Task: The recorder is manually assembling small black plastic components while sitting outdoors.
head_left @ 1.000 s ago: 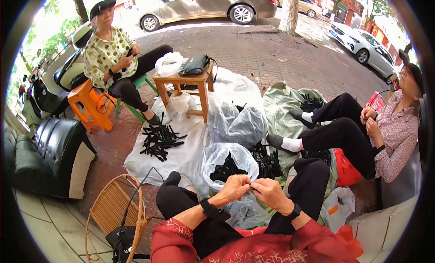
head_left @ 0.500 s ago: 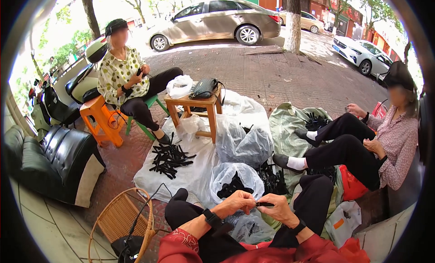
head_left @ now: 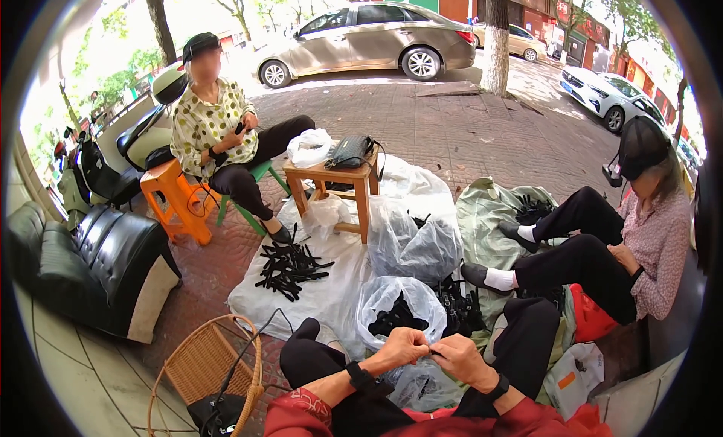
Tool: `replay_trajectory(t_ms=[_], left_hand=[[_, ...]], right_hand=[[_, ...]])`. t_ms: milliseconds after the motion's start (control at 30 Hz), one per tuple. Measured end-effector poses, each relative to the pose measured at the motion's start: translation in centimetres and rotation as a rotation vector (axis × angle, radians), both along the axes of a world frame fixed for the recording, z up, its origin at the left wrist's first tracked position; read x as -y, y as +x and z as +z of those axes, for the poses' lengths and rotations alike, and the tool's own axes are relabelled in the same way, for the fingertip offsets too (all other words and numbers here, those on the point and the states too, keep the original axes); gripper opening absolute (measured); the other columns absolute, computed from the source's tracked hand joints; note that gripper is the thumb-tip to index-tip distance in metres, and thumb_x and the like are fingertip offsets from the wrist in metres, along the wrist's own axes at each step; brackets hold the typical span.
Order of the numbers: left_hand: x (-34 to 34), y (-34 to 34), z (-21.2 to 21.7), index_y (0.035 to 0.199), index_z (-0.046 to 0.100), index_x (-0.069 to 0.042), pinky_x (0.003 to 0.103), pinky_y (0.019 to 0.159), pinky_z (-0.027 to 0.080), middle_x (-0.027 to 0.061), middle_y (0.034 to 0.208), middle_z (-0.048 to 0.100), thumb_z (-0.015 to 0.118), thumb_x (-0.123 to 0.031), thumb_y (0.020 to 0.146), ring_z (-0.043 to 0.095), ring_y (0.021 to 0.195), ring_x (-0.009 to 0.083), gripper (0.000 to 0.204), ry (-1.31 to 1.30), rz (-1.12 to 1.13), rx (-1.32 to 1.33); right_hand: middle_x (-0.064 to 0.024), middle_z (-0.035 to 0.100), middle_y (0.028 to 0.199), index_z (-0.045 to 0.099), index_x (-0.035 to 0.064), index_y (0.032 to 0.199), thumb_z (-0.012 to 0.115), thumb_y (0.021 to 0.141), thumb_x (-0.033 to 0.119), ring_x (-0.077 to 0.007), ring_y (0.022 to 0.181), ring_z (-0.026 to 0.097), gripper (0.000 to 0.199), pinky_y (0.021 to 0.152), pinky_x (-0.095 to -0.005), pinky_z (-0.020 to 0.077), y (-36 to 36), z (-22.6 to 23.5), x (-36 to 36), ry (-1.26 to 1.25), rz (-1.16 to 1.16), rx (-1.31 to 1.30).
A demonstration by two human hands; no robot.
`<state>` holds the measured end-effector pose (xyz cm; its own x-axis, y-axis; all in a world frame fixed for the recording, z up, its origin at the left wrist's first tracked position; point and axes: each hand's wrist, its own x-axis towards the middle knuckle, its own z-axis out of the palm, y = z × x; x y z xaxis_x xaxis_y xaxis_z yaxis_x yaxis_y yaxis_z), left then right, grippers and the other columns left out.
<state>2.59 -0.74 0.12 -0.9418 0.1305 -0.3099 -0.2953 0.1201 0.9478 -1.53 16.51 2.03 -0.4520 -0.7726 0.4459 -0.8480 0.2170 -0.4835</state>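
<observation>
My left hand (head_left: 404, 348) and my right hand (head_left: 462, 360) meet fingertip to fingertip over my lap, both closed in a pinch. Between them is a small black strip, mostly covered by the fingers. Just beyond sits an open clear plastic bag (head_left: 364, 310) with black strips (head_left: 398, 316) inside. Below my hands lies another crumpled clear bag (head_left: 423, 388). A heap of similar black strips (head_left: 290, 268) is spread on the white sheet (head_left: 331, 301) to the left.
A wicker basket (head_left: 203, 358) stands at my left, near a black padded seat (head_left: 124, 256). Ahead is a wooden stool (head_left: 367, 211) bearing a black handbag (head_left: 351, 152). One person (head_left: 218, 128) sits at far left, another (head_left: 655, 234) at right, legs stretched toward the green sheet (head_left: 482, 219).
The black strip stuck out visibly from my right fingers before; now my hands are closer and cover most of it. The person at right has lowered a raised hand. The view has shifted slightly.
</observation>
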Motion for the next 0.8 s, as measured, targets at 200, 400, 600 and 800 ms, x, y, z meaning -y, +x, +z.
replay_trajectory(t_ms=[200,400,600,800], left_hand=[[-1.3,0.0,-0.7,0.070,0.057,0.000,0.023,0.047,0.043,0.0036,0.058,0.057,0.056,-0.010,0.073,0.054,0.054,0.0072,0.011,0.007,0.102,-0.209],[-1.8,0.1,0.0,0.092,0.056,0.000,0.024,0.061,0.050,0.0056,0.076,0.061,0.047,-0.006,0.083,0.059,0.067,0.0113,0.014,0.260,0.086,-0.031],[-1.7,-0.4,-0.7,0.097,0.054,0.003,0.027,0.065,0.051,0.0096,0.082,0.060,0.046,-0.007,0.085,0.061,0.072,0.0166,0.017,0.479,0.137,-0.003],[-1.8,-1.0,-0.4,0.100,0.053,0.003,0.028,0.066,0.052,0.0115,0.094,0.059,0.046,-0.009,0.086,0.060,0.081,0.0170,0.020,0.510,0.196,-0.004]], right_hand=[[-0.0097,0.057,0.073,0.059,0.0034,0.081,0.064,0.064,0.007,-0.0261,0.067,0.056,0.018,0.060,-0.0341,0.0437,-0.9,0.2,-0.2,0.024,-0.060,0.078],[-0.0098,0.057,0.074,0.059,0.0030,0.083,0.063,0.065,0.006,-0.0260,0.068,0.056,0.019,0.061,-0.0335,0.0439,-1.6,0.0,-0.4,-0.013,-0.079,0.085],[-0.0112,0.054,0.085,0.060,0.0041,0.088,0.062,0.065,0.005,-0.0272,0.079,0.053,0.023,0.068,-0.0346,0.0431,-1.6,-0.2,0.0,-0.058,-0.135,0.006],[-0.0093,0.045,0.090,0.060,0.0090,0.086,0.059,0.064,0.008,-0.0273,0.088,0.043,0.022,0.073,-0.0377,0.0358,-1.4,1.5,1.2,-0.001,-0.302,-0.289]])
